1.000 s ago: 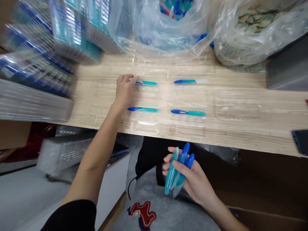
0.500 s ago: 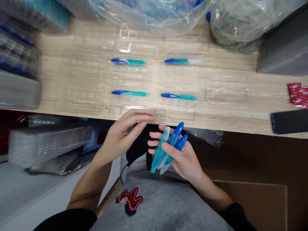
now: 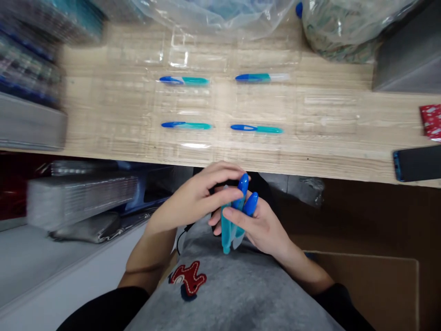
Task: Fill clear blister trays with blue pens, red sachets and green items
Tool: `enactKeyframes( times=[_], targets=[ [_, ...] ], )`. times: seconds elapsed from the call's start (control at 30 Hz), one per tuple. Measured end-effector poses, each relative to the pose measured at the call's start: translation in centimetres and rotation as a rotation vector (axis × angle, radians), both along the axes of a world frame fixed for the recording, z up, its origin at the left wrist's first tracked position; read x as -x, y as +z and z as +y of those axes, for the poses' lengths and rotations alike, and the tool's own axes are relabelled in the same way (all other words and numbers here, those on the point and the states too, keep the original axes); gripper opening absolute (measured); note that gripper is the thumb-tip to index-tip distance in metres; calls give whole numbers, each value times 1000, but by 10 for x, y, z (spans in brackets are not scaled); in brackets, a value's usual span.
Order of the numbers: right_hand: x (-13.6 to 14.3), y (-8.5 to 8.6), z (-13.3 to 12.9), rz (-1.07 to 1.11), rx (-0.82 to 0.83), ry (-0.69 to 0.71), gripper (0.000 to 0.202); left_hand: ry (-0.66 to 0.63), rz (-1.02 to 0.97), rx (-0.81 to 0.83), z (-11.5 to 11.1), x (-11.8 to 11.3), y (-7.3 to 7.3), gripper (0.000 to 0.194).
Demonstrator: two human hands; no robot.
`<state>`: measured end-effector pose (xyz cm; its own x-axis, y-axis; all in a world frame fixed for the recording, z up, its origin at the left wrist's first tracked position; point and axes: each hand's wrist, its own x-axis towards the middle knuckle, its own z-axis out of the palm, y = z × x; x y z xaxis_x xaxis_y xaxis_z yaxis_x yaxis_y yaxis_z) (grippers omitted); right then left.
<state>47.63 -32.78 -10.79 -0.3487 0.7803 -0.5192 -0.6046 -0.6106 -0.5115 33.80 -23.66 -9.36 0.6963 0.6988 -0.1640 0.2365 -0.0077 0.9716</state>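
My right hand (image 3: 265,225) is closed around several blue-and-turquoise pens (image 3: 226,232), held at a slant below the table edge. My left hand (image 3: 206,195) reaches across from the left, its thumb and fingers closed around the blue cap of one pen (image 3: 244,182) in that bunch. A second blue cap (image 3: 251,204) sticks out beside my right thumb. On the table lie a pen (image 3: 184,81) at upper left, a pen (image 3: 262,77) at upper right, a pen (image 3: 186,125) at lower left and a pen (image 3: 257,129) at lower right, each over clear plastic trays (image 3: 151,110).
Along the back are a clear bag (image 3: 220,27) and a second filled bag (image 3: 341,39), with a grey box (image 3: 409,55) beside them. Stacked packs (image 3: 27,69) stand at the left. A phone (image 3: 418,164) and red packets (image 3: 431,122) lie at the right edge.
My left hand has moved right onto the pens and closed on one cap. The bunch in my right hand has turned more upright. The view has shifted slightly.
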Motion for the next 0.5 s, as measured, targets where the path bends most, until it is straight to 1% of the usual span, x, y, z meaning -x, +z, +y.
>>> enactKeyframes(
  times=[0.03, 0.07, 0.1, 0.17, 0.23, 0.3, 0.37, 0.43, 0.5],
  targets=[
    [-1, 0, 0, -5, 4, 10, 25, -33, -15, 79, 1, -3, 0, 15],
    [-3, 0, -1, -5, 4, 6, 24, -39, -28, 153, 2, -5, -1, 14],
    [-4, 0, -1, 0, 1, -2, 23, -12, -45, 213, 2, -7, -2, 12],
    [-8, 0, -2, 22, -21, -16, 22, 115, -114, 281, 2, -7, -7, 13],
    [-11, -2, -3, 35, -43, 3, 23, 256, -210, 293, 3, -4, -12, 16],
    [-13, -4, -6, 19, -52, 32, 25, 356, -280, 284, 4, 1, -18, 20],
    [-15, -7, -8, -7, -56, 34, 25, 411, -289, 236, 4, 8, -21, 27],
    [-16, -9, -9, -35, -58, 6, 21, 416, -237, 139, 3, 16, -22, 28],
    [-18, -11, -7, -69, -52, -30, 20, 348, -140, 27, 2, 23, -21, 17]
  ],
)
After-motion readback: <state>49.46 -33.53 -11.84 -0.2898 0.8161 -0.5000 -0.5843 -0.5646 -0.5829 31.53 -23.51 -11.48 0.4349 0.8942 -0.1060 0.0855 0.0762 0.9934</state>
